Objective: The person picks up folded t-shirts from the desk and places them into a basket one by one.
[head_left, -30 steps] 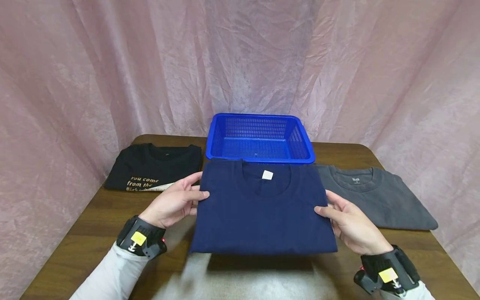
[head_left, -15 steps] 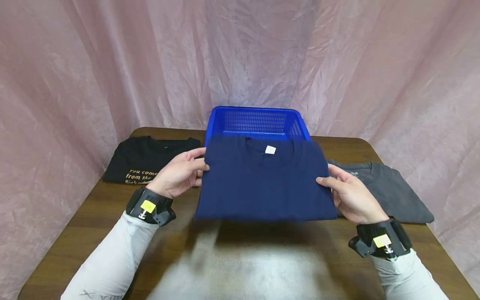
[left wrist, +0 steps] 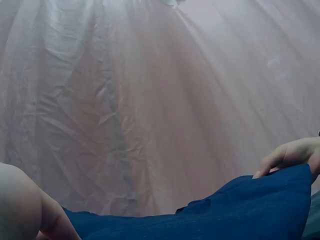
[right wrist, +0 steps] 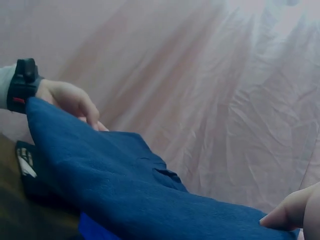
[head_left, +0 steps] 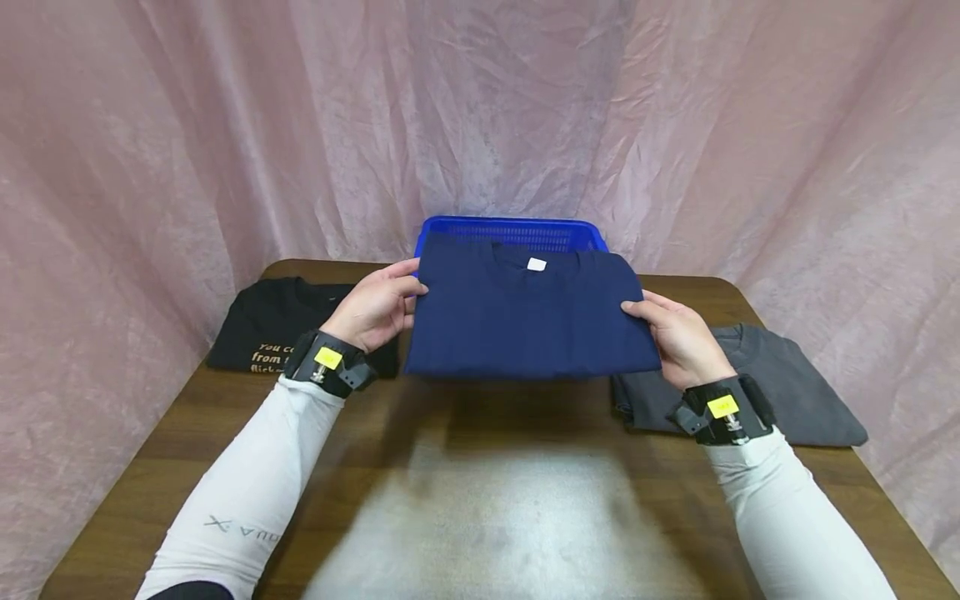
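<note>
A folded navy T-shirt (head_left: pixel 528 321) with a white neck tag is held up off the table between both hands. At its left edge, my left hand (head_left: pixel 378 304) pinches the cloth, thumb on top and fingers beneath. My right hand (head_left: pixel 678 337) grips the opposite edge the same way. Behind and partly under the shirt stands a blue plastic basket (head_left: pixel 517 223), its front and inside mostly hidden by the cloth. In the right wrist view the navy shirt (right wrist: pixel 120 175) sags slightly between the hands.
A folded black T-shirt (head_left: pixel 255 321) with printed lettering lies on the wooden table (head_left: pixel 480 517) at left, partly behind my left wrist. On the right lies a folded grey T-shirt (head_left: pixel 795 392), partly covered by my right hand. A pink curtain (head_left: pixel 480 108) hangs behind the table.
Both hands have carried the navy T-shirt forward, away from me. It now overlaps the blue basket, which it stood in front of a second ago. More of the grey T-shirt's left side shows.
</note>
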`<state>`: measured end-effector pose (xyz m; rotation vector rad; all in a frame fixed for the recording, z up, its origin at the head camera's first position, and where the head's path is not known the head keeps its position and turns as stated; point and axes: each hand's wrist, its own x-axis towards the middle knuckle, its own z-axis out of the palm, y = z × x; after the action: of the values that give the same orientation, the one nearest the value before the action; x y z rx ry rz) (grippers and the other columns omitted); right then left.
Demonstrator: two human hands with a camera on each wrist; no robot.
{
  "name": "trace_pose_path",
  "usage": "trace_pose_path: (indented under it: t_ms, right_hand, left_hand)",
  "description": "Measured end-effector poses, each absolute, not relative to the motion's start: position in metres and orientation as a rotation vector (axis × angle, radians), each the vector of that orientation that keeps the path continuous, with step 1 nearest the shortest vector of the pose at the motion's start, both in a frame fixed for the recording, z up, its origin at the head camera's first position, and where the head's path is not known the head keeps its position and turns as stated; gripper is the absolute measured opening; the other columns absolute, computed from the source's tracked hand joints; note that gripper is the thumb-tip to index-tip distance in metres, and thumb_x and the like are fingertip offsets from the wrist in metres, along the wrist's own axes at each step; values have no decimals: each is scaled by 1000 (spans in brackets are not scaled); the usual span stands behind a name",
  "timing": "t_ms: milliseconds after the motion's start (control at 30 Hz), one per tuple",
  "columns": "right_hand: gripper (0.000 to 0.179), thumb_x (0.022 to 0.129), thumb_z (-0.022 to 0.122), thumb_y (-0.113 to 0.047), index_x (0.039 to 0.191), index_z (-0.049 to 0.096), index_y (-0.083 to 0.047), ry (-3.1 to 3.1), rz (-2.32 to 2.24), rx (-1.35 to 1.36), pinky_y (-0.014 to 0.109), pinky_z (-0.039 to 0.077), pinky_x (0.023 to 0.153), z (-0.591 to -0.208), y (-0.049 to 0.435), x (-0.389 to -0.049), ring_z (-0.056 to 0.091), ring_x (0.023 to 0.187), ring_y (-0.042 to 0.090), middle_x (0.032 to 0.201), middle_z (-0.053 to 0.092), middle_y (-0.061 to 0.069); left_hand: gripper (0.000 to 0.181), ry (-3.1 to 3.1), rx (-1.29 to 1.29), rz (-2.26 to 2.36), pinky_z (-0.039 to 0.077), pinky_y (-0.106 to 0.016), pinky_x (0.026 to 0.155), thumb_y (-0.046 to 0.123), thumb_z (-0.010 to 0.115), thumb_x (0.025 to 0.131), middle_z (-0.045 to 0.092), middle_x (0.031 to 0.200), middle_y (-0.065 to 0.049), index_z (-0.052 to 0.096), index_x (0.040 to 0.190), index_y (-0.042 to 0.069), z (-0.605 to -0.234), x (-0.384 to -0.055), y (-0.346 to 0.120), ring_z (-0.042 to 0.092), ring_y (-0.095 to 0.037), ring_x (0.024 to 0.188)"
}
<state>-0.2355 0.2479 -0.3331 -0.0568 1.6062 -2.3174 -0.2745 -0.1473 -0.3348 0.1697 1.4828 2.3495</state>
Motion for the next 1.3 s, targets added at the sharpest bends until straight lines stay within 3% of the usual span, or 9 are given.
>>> trace_pose_path:
  t_ms: [300, 433, 600, 733, 833, 1000, 1133, 1233, 1300]
  right_hand:
    - [48, 105, 49, -7, 150, 32, 1, 1642, -2333, -6, 30, 60, 61, -326, 242, -276, 68, 77, 19, 108, 68, 7]
    - [45, 103, 52, -9, 146, 42, -6, 1732, -2290, 93, 26, 57, 62, -320, 237, -293, 64, 80, 15, 118, 61, 2]
    - [9, 98, 54, -3, 103, 62, -4, 1704, -2367, 137, 23, 53, 59, -317, 232, -315, 57, 74, 13, 99, 58, -1]
    - [21, 94, 50, 8, 80, 62, -1, 1597, -2497, 82, 22, 54, 55, -320, 228, -331, 58, 68, 13, 85, 61, 1]
    - [19, 90, 51, 14, 86, 64, 1, 1566, -2540, 91, 23, 55, 58, -325, 226, -340, 60, 76, 15, 95, 63, 3]
    - [37, 89, 50, 16, 123, 56, 3, 1620, -2538, 150, 23, 56, 71, -337, 222, -349, 54, 107, 17, 134, 52, 6]
    - [46, 92, 46, 12, 137, 46, 2, 1653, -2497, 168, 22, 50, 86, -346, 217, -355, 43, 122, 16, 149, 38, 5]
    - [46, 93, 51, 6, 139, 47, -1, 1749, -2441, 210, 21, 42, 94, -353, 214, -358, 37, 123, 13, 148, 37, 2]
    - [40, 93, 54, 3, 132, 53, -1, 1818, -2409, 218, 23, 42, 95, -356, 212, -359, 39, 119, 15, 139, 43, 4]
  left_hand:
    - [50, 1481, 94, 2411, 56, -35, 67, -10, 39, 98, 62, 105, -10, 40, 144, 9, -332, -308, -140, 64, -24, 86]
    - [46, 1469, 62, 2434, 55, -32, 66, -9, 37, 99, 61, 102, -8, 43, 141, 8, -331, -326, -135, 62, -21, 84]
    - [43, 1472, 27, 2452, 53, -29, 65, -6, 37, 100, 57, 102, -7, 43, 141, 8, -328, -348, -126, 59, -18, 83]
    - [55, 1506, -84, 2469, 51, -27, 67, -7, 40, 98, 51, 109, -7, 35, 149, 12, -330, -363, -120, 55, -18, 84]
    - [64, 1573, -163, 2476, 48, -25, 66, -10, 41, 94, 48, 112, -6, 31, 153, 14, -335, -373, -114, 52, -17, 80]
    - [62, 1753, -198, 2504, 41, -22, 67, -14, 45, 88, 49, 107, -5, 42, 147, 5, -348, -389, -106, 44, -13, 71]
    - [57, 1928, -235, 2496, 39, -19, 89, -15, 49, 86, 52, 124, -7, 51, 141, 2, -356, -396, -103, 47, -11, 96]
    - [57, 2024, -255, 2448, 31, -22, 105, -13, 51, 87, 45, 143, -7, 51, 141, 3, -359, -398, -102, 39, -8, 119]
    - [57, 2056, -259, 2413, 32, -22, 105, -12, 51, 88, 41, 148, -8, 50, 143, 4, -361, -397, -102, 38, -8, 121]
